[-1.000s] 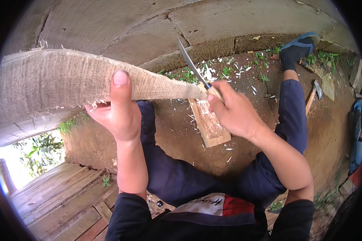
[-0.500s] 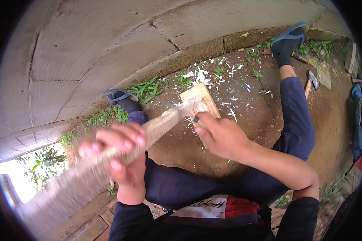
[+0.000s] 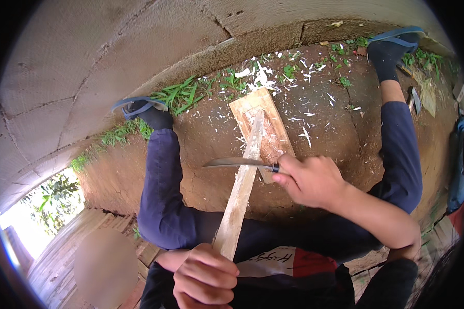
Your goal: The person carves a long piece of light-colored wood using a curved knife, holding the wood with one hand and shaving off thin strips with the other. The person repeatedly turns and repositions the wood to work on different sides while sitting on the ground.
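Observation:
My left hand (image 3: 206, 278) is wrapped round the near end of a long, pale wooden stick (image 3: 238, 206), low in front of my body. The stick slants away from me, its narrowed far tip resting on a flat wooden board (image 3: 273, 108) that lies on the ground. In my right hand (image 3: 314, 180) is a knife (image 3: 229, 162) by its dark handle. Its slim, slightly curved blade points left and crosses the stick near the board's close end. Whether the edge touches the wood, I cannot tell.
White wood shavings (image 3: 262, 76) lie scattered round the board on bare soil. A concrete block wall (image 3: 165, 51) runs along the far side, with grass (image 3: 183, 95) at its foot. My sandalled feet are spread wide. At far right lies a metal tool head (image 3: 415, 100); planks (image 3: 62, 257) are at lower left.
The stick has swung from a raised position at the left down onto the board. My left hand has moved nearer my body, and the knife blade now shows across the stick.

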Motion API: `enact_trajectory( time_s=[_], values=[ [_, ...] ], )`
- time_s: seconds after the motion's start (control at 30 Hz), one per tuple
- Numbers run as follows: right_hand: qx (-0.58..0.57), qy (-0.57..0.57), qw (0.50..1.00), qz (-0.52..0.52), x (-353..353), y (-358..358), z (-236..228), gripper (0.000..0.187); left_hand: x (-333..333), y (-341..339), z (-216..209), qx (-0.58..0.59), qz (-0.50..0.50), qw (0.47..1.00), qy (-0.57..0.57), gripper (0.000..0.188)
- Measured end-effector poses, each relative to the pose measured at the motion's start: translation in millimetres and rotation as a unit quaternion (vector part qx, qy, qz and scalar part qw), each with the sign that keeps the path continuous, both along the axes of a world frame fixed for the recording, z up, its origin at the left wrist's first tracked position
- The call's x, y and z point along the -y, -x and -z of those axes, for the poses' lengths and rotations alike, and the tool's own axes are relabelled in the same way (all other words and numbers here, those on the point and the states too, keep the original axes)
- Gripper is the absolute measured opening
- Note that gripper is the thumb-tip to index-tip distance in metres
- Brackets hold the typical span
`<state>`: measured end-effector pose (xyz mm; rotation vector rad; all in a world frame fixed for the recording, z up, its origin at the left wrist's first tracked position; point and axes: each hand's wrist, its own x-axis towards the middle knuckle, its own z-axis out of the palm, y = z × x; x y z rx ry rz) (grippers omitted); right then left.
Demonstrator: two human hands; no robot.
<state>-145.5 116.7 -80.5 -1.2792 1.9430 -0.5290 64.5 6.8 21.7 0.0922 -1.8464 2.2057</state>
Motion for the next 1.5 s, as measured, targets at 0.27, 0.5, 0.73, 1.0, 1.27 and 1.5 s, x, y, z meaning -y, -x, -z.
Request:
enact_trajectory(
  time_s=[0.27, 0.5, 0.73, 1.0, 1.27, 1.5],
  values=[
    [-0.03, -0.039, 0.998, 0.035, -10.0, -3.1, 24.4, 0.026, 6.7, -0.8, 18.8, -0.049, -0.024, 0.996, -0.077, 0.008],
    [-0.045, -0.148, 0.988, 0.02, -5.0, 6.8, 27.0, 0.028, 3.7, -6.0, 27.5, -0.074, -0.041, 0.989, -0.122, 0.006],
    [-0.005, -0.093, 0.995, 0.029, -7.8, 0.9, 28.8, 0.023, -1.3, -13.9, 33.4, -0.096, -0.058, 0.978, -0.178, 0.005],
    [-0.015, -0.079, 0.996, 0.03, -1.6, -3.4, 36.7, 0.019, 8.0, -19.5, 48.0, -0.132, -0.06, 0.959, -0.244, 0.007],
    [-0.089, -0.09, 0.992, -0.009, -3.1, 4.3, 35.1, 0.017, 45.1, -10.6, 97.6, -0.206, -0.021, 0.89, -0.408, 0.01],
    [-0.068, -0.133, 0.989, -0.007, 2.2, -0.6, 42.8, 0.021, 128.9, -3.0, 192.8, -0.31, 0.023, 0.751, -0.583, 0.013]
  ],
)
